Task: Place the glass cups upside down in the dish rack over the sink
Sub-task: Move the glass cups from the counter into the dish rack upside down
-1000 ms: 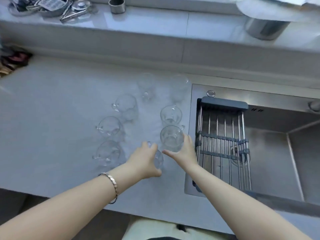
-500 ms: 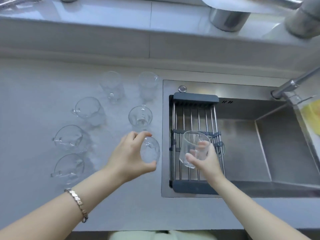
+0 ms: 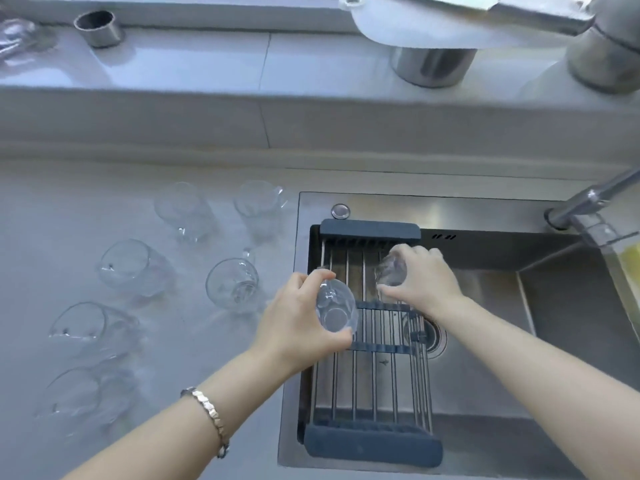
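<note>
Right hand (image 3: 420, 282) grips an inverted glass cup (image 3: 390, 270) at the dish rack (image 3: 372, 372)'s 12 o'clock end; left hand (image 3: 298, 322) holds another clear cup (image 3: 335, 310) over its 9 o'clock edge, bars toward 6 o'clock bare.

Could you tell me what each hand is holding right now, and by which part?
Each holds a glass cup by its side wall: the left hand grips one cup at the rack's left edge, the right hand another cup over its far end.

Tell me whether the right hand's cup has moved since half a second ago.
Yes. The right hand has carried its cup from the dish rack's middle crossbars toward its far end.
</note>
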The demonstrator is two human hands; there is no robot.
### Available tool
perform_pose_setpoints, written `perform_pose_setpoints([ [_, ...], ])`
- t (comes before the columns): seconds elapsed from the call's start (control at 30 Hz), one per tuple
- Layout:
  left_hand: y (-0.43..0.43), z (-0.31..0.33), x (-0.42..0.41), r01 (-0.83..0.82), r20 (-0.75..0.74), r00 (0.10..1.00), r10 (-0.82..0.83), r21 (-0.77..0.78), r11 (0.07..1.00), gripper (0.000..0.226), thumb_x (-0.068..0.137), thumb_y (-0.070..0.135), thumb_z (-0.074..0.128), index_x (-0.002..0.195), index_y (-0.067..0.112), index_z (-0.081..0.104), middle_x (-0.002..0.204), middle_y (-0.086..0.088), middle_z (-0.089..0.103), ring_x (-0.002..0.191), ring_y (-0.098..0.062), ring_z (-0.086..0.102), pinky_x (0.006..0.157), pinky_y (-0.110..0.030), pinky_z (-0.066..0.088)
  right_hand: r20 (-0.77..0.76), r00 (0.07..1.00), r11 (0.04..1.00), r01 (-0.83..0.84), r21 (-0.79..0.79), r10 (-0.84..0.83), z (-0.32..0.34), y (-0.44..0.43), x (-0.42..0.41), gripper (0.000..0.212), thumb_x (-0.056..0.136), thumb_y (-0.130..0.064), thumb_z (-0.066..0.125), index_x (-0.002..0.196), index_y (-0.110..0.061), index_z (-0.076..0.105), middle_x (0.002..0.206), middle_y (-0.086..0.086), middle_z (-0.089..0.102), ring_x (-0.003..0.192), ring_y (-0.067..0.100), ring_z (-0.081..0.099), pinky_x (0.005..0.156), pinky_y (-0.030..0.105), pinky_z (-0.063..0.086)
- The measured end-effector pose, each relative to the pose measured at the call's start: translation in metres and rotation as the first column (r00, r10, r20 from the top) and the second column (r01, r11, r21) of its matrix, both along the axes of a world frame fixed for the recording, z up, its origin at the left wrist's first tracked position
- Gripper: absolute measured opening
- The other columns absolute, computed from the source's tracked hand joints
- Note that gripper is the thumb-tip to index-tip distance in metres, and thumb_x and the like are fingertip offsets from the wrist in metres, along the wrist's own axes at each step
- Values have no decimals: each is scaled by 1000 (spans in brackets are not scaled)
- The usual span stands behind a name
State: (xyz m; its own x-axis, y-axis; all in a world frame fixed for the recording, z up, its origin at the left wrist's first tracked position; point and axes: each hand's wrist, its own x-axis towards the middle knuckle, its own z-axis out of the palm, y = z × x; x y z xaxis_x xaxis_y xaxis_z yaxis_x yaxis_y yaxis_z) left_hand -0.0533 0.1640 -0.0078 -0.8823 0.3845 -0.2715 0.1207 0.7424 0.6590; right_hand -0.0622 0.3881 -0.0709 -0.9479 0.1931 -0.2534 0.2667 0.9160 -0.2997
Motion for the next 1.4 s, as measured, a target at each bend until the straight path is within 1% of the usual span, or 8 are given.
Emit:
perform_pose_setpoints([
  [0.3,3,-9,-22,-53,65,996,53,-11,999,67,59,45,72,119,43,41,107,15,47,98,-5,52,79,-20,44,64,990,952,-136,274,123,-46,-14,-31,76,77,-51,61,139,-20,28,139,12,39,124,31,34,102,42,33],
  [0.4,8,-10,-30,-141,156,979,131,55,988,60,59,46,73,113,43,46,100,16,51,92,-5,55,76,-22,46,-89,991,984,-114,-137,103,-34,-12,8,87,72,-37,72,142,-28,21,150,-3,24,137,17,20,112,33,21],
  [0.5,21,-15,-38,-369,436,861,263,178,912,49,67,45,72,111,32,54,101,1,63,89,-17,66,74,-35,59,-107,990,782,-140,-607,95,-7,-20,51,98,63,-34,80,131,-58,13,138,-42,17,130,-13,22,106,4,19],
  [0.67,47,-30,-38,-412,786,614,74,239,879,38,88,52,44,99,20,61,77,-5,71,68,-19,71,56,-26,58,-237,956,762,-21,-647,-174,16,-21,74,79,58,-33,81,116,-58,35,122,-29,42,114,-12,42,90,3,37],
  [0.8,32,-63,-48,221,176,963,-206,-72,973,40,98,39,27,96,18,61,95,0,65,96,-22,60,88,-36,45,-44,974,820,163,-549,-223,17,-12,60,72,58,-34,80,119,-44,42,113,-18,48,105,1,48,85,21,40],
  [0.9,10,-91,-56,640,108,691,-715,-552,535,36,98,29,32,126,16,51,141,-5,48,139,-24,30,116,-51,16,67,985,909,173,-380,-159,9,-21,37,74,61,-43,75,126,-31,40,115,-8,45,97,9,45,77,24,39],
  [0.97,-1,-103,-59,684,149,603,-784,-602,412,40,98,27,34,136,17,41,150,-4,35,145,-25,14,117,-53,6,124,983,944,165,-287,-134,3,-35,18,74,63,-49,71,127,-27,39,117,0,47,90,17,51,70,26,42],
  [1.4,-21,-116,-56,629,41,653,-757,-586,511,42,97,32,33,138,21,38,152,1,34,146,-20,9,117,-51,3,59,998,999,9,53,-12,-40,-85,-58,72,83,-33,63,137,-8,24,124,20,40,100,34,57,71,36,49],
])
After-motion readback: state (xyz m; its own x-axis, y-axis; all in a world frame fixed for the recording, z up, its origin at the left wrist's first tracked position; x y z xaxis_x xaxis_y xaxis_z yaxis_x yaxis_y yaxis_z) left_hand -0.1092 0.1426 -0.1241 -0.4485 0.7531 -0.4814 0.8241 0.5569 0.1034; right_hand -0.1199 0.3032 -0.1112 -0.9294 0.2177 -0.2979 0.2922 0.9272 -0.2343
